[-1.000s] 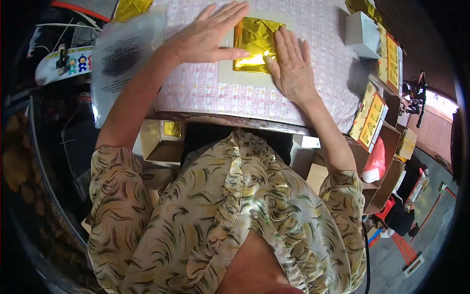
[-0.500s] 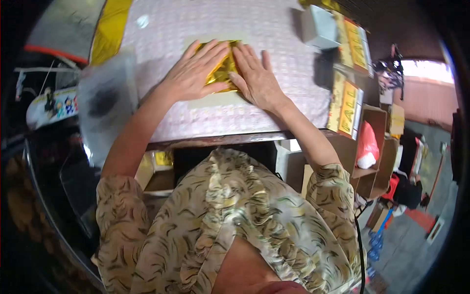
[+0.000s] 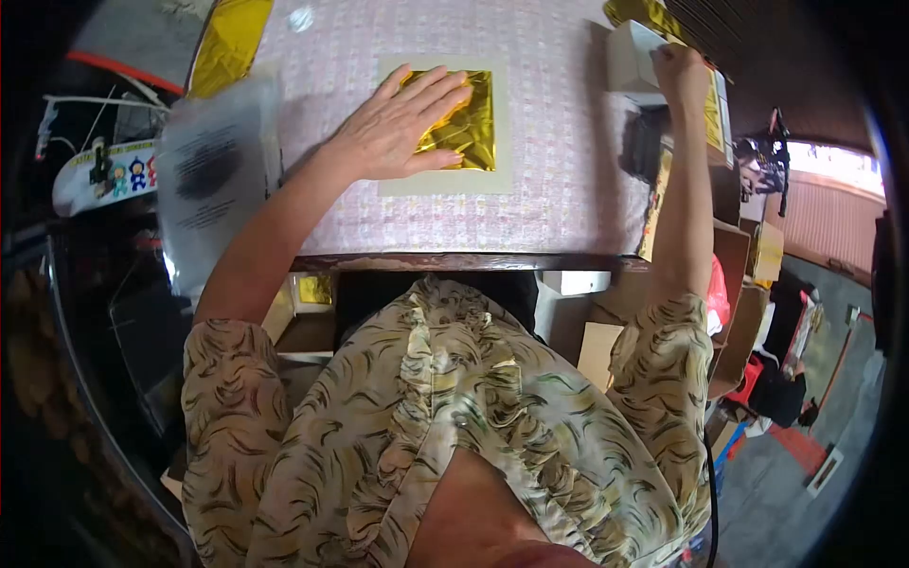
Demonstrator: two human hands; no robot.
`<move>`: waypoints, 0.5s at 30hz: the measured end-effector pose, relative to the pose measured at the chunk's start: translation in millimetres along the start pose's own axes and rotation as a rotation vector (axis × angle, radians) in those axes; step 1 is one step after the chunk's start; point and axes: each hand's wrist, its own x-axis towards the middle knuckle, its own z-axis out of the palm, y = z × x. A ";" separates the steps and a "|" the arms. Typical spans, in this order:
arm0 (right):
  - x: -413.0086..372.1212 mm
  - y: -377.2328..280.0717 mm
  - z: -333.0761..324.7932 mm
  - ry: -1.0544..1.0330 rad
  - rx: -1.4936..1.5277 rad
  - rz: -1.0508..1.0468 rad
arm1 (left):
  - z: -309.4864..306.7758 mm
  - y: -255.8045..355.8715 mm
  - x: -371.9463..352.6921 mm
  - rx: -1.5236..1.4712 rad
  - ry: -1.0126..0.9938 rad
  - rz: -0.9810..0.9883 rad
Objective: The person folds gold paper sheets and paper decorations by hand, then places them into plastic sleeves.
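Observation:
A shiny gold foil sheet lies on a larger beige paper square on the table. My left hand rests flat over the foil's left part, fingers spread, hiding that side. At the far right of the table, my right hand is closed beside the open white box, fingers curled down by its right edge. Whatever those fingers pinch, if anything, is hidden.
A plastic-covered printed sheet hangs over the table's left side, below gold film. A small white round object sits at the far edge. Yellow cartons line the right. Cardboard boxes stand beyond the table's right side.
My right hand has lifted off the gold foil and moved right to the white box, uncovering the foil's right side. My left hand stays flat on the foil.

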 end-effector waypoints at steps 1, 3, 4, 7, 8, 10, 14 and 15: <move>2.2 -0.2 -3.4 -0.022 -0.010 -0.010 | -0.6 1.1 -0.9 0.004 -0.006 -0.015; 0.3 -4.2 -13.4 0.001 -0.018 0.012 | -1.5 2.4 -0.1 -0.021 -0.007 -0.011; -1.2 -9.1 -18.9 0.056 -0.084 0.023 | 0.0 2.8 -0.3 -0.032 0.001 -0.020; -5.0 -29.4 -46.2 0.248 -0.285 -0.154 | 2.8 0.4 -0.5 -0.029 0.002 -0.011; -11.9 -45.9 -56.8 0.201 -0.261 -0.148 | 3.0 1.7 -1.4 -0.032 -0.002 -0.018; -20.4 -72.5 -55.2 0.255 -0.024 -0.200 | 0.3 0.7 -0.9 -0.029 -0.004 -0.012; -58.3 -150.9 -11.6 -0.094 0.870 -0.202 | -0.2 0.8 -0.9 -0.037 0.025 0.002; -69.4 -178.6 -9.8 -0.177 0.796 -0.213 | -1.6 1.0 -0.5 -0.046 0.017 0.007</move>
